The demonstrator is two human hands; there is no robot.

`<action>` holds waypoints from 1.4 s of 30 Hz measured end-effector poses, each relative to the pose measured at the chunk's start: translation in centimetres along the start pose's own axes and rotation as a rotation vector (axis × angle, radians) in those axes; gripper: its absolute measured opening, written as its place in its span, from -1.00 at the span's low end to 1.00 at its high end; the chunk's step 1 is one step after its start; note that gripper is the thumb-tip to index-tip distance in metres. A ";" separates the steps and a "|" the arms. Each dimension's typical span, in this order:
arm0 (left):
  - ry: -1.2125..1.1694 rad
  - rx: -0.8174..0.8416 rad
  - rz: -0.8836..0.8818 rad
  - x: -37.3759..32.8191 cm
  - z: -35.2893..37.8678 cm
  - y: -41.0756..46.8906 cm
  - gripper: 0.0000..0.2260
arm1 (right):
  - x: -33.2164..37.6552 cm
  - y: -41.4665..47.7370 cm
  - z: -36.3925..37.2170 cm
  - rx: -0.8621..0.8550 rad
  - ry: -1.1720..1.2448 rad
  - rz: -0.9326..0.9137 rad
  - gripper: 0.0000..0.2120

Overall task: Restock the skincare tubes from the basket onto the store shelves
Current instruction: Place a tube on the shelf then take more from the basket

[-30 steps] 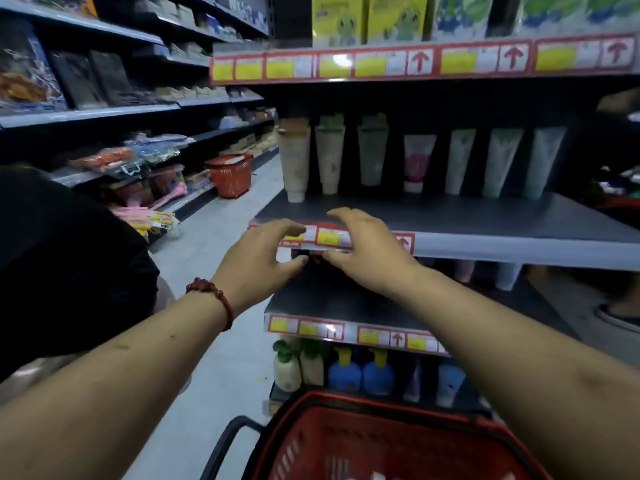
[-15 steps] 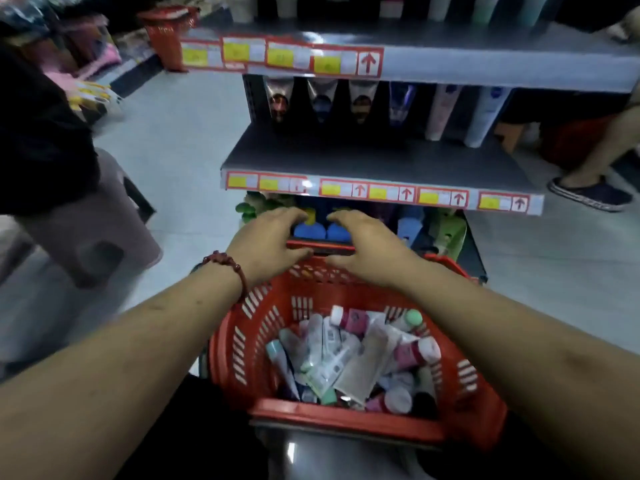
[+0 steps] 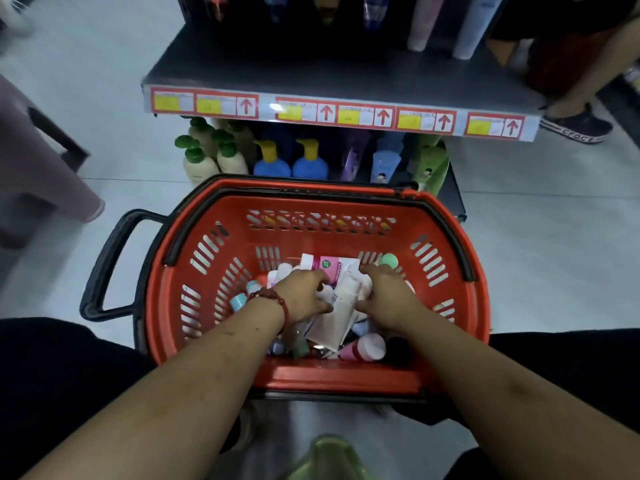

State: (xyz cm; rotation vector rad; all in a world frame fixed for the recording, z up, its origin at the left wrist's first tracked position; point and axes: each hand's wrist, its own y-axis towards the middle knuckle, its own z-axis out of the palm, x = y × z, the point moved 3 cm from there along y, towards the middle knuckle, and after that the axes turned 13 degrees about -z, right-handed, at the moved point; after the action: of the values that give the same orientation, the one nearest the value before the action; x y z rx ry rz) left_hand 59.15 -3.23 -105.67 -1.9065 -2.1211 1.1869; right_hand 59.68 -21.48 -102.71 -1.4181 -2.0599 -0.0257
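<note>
Fingers (image 3: pixel 320 278) of left hand (image 3: pixel 304 296), right hand (image 3: pixel 388 299) beside white tube (image 3: pixel 341 308) in basket (image 3: pixel 346 375); grip unclear.

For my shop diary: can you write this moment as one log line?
phase: picking | left hand: among skincare tubes, grip unclear | right hand: same | red basket: many tubes inside

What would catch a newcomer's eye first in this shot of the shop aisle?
The bright red slotted plastic basket fills the middle of the view, with a jumble of skincare tubes at its bottom. The left hand and right hand are both down among them, either side of a flat white tube. Beyond it, the grey metal shelf carries red-and-yellow price labels along its front edge.
</note>
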 end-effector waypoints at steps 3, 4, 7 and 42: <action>-0.013 0.069 -0.035 -0.7 2.3 2.1 -0.51 | -1.3 0.6 0.8 0.004 0.039 0.046 -0.29; -0.032 0.091 -0.044 -0.8 2.9 2.8 -0.50 | -1.6 0.9 1.1 0.003 0.077 0.063 -0.28; -0.059 0.090 -0.073 -0.9 4.2 4.2 -0.53 | -1.9 1.4 1.9 -0.016 0.209 0.101 -0.33; -0.404 -0.433 0.365 -2.6 -14.7 -6.3 -0.62 | 9.8 2.8 -8.2 -0.112 1.516 0.173 -0.68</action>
State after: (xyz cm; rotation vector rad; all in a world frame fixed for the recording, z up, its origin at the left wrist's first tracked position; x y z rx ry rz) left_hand 62.05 2.12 -90.61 -2.5108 -2.4673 1.3595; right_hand 63.77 -15.00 -92.11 -1.0074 -0.6697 -0.8591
